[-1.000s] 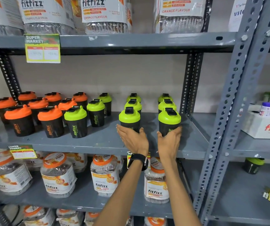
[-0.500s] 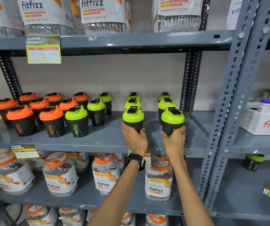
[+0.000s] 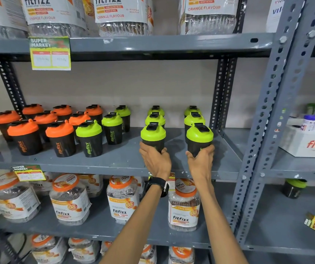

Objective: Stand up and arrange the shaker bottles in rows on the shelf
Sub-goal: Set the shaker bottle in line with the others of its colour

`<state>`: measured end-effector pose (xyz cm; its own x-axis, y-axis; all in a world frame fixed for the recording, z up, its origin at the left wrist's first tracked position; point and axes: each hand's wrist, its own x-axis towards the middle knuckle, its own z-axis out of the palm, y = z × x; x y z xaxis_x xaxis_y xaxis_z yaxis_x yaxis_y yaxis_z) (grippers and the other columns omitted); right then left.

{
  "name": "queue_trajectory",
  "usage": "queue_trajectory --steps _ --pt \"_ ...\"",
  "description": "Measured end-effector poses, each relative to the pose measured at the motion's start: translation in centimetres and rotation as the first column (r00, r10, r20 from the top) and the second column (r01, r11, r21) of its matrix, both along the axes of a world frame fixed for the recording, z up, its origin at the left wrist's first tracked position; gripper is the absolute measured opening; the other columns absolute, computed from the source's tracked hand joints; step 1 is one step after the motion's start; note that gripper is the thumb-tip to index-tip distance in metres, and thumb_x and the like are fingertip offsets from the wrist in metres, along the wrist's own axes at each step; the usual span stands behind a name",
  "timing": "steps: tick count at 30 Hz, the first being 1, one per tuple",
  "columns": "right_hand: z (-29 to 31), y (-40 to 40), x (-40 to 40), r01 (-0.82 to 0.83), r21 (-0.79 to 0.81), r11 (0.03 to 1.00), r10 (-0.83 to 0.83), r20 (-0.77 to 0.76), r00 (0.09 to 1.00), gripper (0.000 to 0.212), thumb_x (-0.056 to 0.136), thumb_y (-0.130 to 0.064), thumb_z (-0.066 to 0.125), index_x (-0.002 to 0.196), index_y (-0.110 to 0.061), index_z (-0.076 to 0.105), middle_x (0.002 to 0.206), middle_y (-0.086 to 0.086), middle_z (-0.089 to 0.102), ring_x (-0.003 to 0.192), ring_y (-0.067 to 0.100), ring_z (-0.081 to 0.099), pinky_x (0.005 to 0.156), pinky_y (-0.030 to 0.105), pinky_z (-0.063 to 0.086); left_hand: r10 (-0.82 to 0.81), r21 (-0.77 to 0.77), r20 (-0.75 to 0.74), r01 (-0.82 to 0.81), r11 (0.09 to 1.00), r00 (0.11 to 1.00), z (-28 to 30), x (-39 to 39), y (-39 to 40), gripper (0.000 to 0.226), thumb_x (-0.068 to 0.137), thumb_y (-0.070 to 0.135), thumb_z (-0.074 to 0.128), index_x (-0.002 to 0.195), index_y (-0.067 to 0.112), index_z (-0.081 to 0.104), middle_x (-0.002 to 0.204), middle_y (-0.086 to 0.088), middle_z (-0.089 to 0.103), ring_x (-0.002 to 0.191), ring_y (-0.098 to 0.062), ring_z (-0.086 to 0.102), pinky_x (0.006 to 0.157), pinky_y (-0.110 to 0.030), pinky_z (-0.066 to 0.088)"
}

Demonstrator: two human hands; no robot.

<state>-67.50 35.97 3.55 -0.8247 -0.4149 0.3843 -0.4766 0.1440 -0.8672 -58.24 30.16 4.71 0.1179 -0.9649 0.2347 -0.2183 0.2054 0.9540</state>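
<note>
Left hand (image 3: 155, 161) wrapped round front green shaker (image 3: 153, 137); right hand (image 3: 200, 161) clamped on its neighbour (image 3: 199, 140), both at shelf (image 3: 126, 161) front, heading two rows of three. Mostly done, apparently: orange shakers (image 3: 38, 128) and remaining green ones upright. Left, probably: squaring the looser left rows.

Both bare forearms reach forward and up side by side, the left hand (image 3: 155, 160), a black watch on its wrist, and the right hand (image 3: 201, 160) each curled with fingers (image 3: 209, 149) wrapped in a grasp.
</note>
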Motion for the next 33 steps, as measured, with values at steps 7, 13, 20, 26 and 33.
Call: queue_trajectory --steps 7,13,20,26,33 --pt "-0.1 0.0 0.1 -0.002 -0.002 1.000 0.002 -0.006 1.000 0.076 0.083 -0.015 0.077 0.139 0.006 0.029 0.140 0.025 0.043 0.132 0.039 0.044 0.107 0.045 0.043 -0.004 -0.017 0.013 0.004 1.000 1.000 -0.2 -0.4 0.6 0.080 0.083 0.012 0.077 0.146 0.003 0.028 0.137 -0.020 0.047 0.127 -0.044 0.051 0.102 -0.056 0.047" --pt "-0.1 -0.1 0.3 0.004 0.000 1.000 -0.004 -0.015 1.000 0.076 0.084 -0.013 0.076 0.140 0.006 0.028 0.140 0.025 0.042 0.133 0.038 0.043 0.104 0.043 0.042 -0.004 -0.017 0.007 0.004 1.000 1.000 -0.2 -0.5 0.6 0.082 0.084 0.012 0.076 0.148 0.002 0.026 0.139 -0.021 0.047 0.129 -0.044 0.050 0.104 -0.056 0.045" --pt "0.0 0.2 0.0 -0.009 -0.001 1.000 0.009 -0.008 1.000 0.078 0.082 -0.014 0.077 0.140 0.006 0.029 0.140 0.024 0.043 0.131 0.038 0.046 0.104 0.044 0.044 0.005 -0.023 0.009 -0.005 1.000 1.000 -0.3 -0.6 0.6 0.086 0.084 0.012 0.076 0.151 0.001 0.023 0.142 -0.021 0.045 0.132 -0.043 0.047 0.107 -0.055 0.044" --pt "-0.3 0.2 -0.2 -0.025 0.001 1.000 0.025 0.001 1.000 0.077 0.081 -0.014 0.078 0.139 0.004 0.030 0.138 0.023 0.045 0.130 0.038 0.047 0.103 0.043 0.045 0.017 -0.026 0.035 -0.016 1.000 0.999 -0.5 -0.6 0.3 0.090 0.085 0.017 0.076 0.153 0.001 0.019 0.143 -0.021 0.044 0.133 -0.043 0.047 0.108 -0.055 0.044" --pt "-1.5 2.6 1.4 -0.024 -0.175 0.984 0.026 0.008 1.000 0.090 0.089 -0.027 0.071 0.154 -0.002 0.014 0.154 0.021 0.030 0.142 0.031 0.034 0.111 0.033 0.033 -0.128 -0.076 -0.006 0.127 0.989 0.992 -1.9 1.4 1.3 0.128 0.075 0.026 0.087 0.158 0.007 -0.008 0.167 -0.014 0.013 0.154 -0.030 0.017 0.123 -0.035 0.022"
